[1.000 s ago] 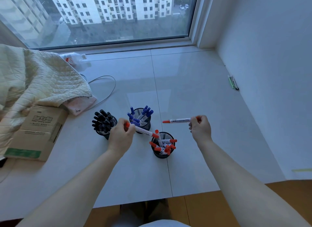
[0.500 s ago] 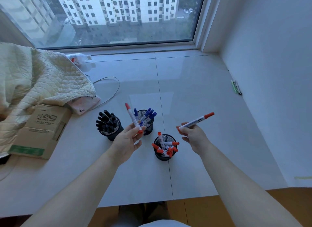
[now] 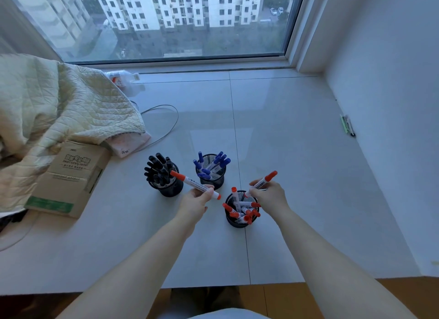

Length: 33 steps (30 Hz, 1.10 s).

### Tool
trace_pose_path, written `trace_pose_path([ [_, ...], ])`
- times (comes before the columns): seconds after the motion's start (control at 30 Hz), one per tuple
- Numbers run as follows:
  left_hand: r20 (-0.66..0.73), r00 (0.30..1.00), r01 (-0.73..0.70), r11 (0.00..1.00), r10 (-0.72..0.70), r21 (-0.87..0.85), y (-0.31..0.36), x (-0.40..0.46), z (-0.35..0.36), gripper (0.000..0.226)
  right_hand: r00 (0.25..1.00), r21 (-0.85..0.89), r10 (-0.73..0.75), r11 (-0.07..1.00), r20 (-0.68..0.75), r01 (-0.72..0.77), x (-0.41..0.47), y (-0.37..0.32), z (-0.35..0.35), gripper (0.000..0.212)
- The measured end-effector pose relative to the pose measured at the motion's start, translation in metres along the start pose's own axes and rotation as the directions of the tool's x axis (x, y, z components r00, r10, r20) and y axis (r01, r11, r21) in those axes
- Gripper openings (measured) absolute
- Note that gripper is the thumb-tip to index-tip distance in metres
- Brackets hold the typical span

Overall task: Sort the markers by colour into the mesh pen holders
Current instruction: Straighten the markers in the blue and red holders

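Two red markers in hand, both bound for the red holder at lower centre.

My left hand (image 3: pixel 193 201) pinches a white-barrelled, red-capped marker (image 3: pixel 195 185) near its lower end; it lies almost level, just left of the black wire-mesh holder of red markers (image 3: pixel 240 212). My right hand (image 3: pixel 269 195) curls round a second red-capped marker (image 3: pixel 261 183), its lower tip at that holder's rim. To do this well I should, I judge, tip each upright and slide it between the crowded smooth plastic barrels. The blue-marker mesh holder (image 3: pixel 211 170) and black-marker mesh holder (image 3: pixel 164 177) stand above, at mid-frame, on the glossy white sill (image 3: pixel 297 176).
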<state>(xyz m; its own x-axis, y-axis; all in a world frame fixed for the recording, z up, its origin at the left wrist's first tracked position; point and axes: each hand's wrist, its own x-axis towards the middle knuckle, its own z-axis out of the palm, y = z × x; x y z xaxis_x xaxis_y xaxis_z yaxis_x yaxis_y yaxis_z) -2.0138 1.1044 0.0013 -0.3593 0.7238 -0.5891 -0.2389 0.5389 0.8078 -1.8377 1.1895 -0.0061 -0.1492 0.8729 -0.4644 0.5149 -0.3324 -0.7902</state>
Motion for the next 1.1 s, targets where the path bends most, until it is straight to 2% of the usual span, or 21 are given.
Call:
trace_pose_path([
  [0.2, -0.096, 0.995, -0.016, 0.998, 0.022, 0.054, -0.011, 0.004, 0.004, 0.012, 0.991, -0.132, -0.116, 0.985, -0.062, 0.107, 0.002, 0.007, 0.006, 0.012],
  [0.37, -0.056, 0.998, -0.026, 0.999, 0.029, 0.048, -0.013, 0.004, 0.007, 0.011, 0.984, -0.171, -0.162, 0.974, -0.073, 0.147, 0.003, 0.009, 0.006, 0.008],
  [0.5, -0.053, 0.999, 0.0, 0.998, 0.004, 0.066, -0.013, 0.004, 0.011, 0.018, 0.982, -0.254, -0.182, 0.954, -0.056, 0.163, 0.004, 0.008, 0.007, 0.013],
  [0.67, -0.072, 0.995, -0.053, 0.961, 0.075, 0.273, -0.015, 0.002, 0.015, 0.015, 0.984, -0.305, -0.177, 0.937, 0.005, 0.17, 0.004, 0.009, 0.01, 0.018],
  [0.83, -0.066, 0.984, -0.117, 0.871, 0.168, 0.477, -0.012, 0.003, 0.023, 0.008, 0.987, -0.334, -0.159, 0.929, 0.021, 0.156, 0.003, 0.014, 0.008, 0.017],
  [1.03, -0.036, 0.988, -0.085, 0.722, 0.15, 0.687, -0.015, 0.013, 0.033, 0.011, 0.989, -0.357, -0.145, 0.923, 0.027, 0.145, 0.003, 0.015, 0.004, 0.014],
  [1.1, -0.027, 0.988, -0.091, 0.71, 0.154, 0.698, -0.017, 0.016, 0.034, 0.014, 0.98, -0.409, -0.197, 0.892, 0.034, 0.194, 0.0, 0.017, 0.003, 0.015],
])
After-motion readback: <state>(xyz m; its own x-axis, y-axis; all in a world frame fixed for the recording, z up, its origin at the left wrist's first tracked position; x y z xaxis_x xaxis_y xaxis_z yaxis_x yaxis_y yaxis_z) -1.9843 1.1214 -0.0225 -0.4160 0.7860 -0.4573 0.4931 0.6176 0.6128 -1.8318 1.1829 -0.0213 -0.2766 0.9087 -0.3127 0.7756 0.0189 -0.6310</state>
